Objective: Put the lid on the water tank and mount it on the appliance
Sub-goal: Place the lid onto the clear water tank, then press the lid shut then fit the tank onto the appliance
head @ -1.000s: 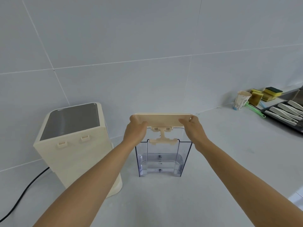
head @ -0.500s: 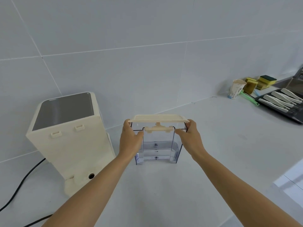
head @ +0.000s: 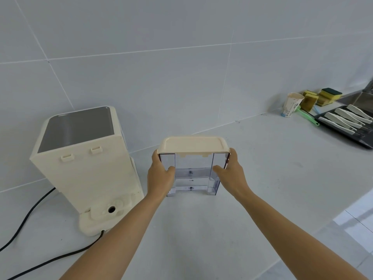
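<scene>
A clear plastic water tank (head: 192, 174) stands upright on the white counter, in the middle of the view. The cream lid (head: 192, 144) lies flat on its top rim. My left hand (head: 160, 174) grips the tank's left side and my right hand (head: 230, 170) grips its right side, thumbs on the front wall. To the left stands the cream appliance (head: 84, 168), its back facing me, with two hooks near the top and a round port (head: 111, 209) on its base ledge.
A black power cord (head: 30, 211) runs left from the appliance's base across the counter. At the far right are a paper cup (head: 291, 105), yellow sponges (head: 321, 97), a green brush and a dark tray (head: 347, 122) of white utensils. The tiled wall stands close behind.
The lid came down from above the tank and now rests on its rim. Both hands slid from the lid's ends down to the tank's sides.
</scene>
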A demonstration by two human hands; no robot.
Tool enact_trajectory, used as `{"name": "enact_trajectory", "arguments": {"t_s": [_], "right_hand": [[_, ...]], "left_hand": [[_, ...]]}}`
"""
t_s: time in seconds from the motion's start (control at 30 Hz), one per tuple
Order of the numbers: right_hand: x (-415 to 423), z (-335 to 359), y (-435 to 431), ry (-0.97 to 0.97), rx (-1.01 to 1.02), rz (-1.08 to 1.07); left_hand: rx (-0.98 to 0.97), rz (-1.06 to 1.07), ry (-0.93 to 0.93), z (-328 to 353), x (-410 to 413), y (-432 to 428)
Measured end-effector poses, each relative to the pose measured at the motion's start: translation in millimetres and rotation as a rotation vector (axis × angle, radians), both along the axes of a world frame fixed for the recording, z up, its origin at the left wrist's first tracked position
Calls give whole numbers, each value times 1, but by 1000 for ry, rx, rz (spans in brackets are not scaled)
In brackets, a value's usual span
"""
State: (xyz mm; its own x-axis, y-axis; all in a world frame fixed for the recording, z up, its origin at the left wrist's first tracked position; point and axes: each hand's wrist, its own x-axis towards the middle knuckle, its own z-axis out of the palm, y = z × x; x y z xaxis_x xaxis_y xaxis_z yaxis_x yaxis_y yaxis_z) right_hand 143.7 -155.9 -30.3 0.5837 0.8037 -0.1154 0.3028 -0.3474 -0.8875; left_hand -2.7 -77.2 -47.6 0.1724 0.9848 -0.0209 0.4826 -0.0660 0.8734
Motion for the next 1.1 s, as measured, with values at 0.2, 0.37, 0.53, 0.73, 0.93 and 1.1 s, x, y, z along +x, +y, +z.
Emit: {"name": "enact_trajectory", "arguments": {"t_s": [0.2, 0.37, 0.53, 0.73, 0.93, 1.1], "right_hand": [[1, 3, 0, -9, 0, 37], [11, 9, -1, 80, 22, 48], [28, 17, 14, 157, 93, 46], [39, 23, 44, 132, 52, 136], [45, 23, 54, 28, -55, 220], [51, 23, 52, -17, -93, 265]], "left_hand": [[-24, 9, -18, -2, 0, -1], [-33, 78, -94, 6, 2, -3], [32, 141, -161, 16, 8, -11], [-284, 155, -353, 26, 23, -19], [-438, 261, -367, 26, 34, -5], [-405, 327, -440, 23, 46, 5]]}}
